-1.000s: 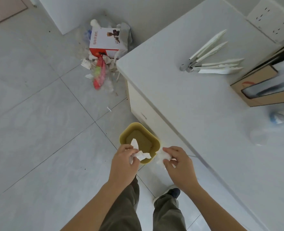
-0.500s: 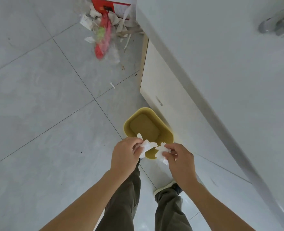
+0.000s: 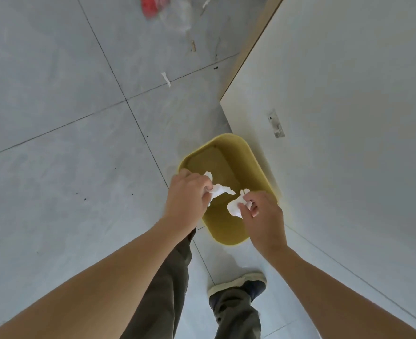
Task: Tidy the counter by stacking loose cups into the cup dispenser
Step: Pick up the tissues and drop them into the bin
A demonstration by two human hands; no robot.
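Both my hands hover over a yellow waste bin that stands on the floor against the cabinet. My left hand is closed around a crumpled white paper scrap above the bin's left rim. My right hand pinches a second crumpled white scrap over the bin's near side. The two scraps are a small gap apart. No cups and no cup dispenser are in view.
The white cabinet front with a small metal catch fills the right. Grey floor tiles lie to the left, with red and clear litter at the top and a paper bit. My shoe is below the bin.
The view has tilted down and closer, so the countertop has left the frame. My hands have lowered over the bin and moved slightly apart, each still holding its paper scrap.
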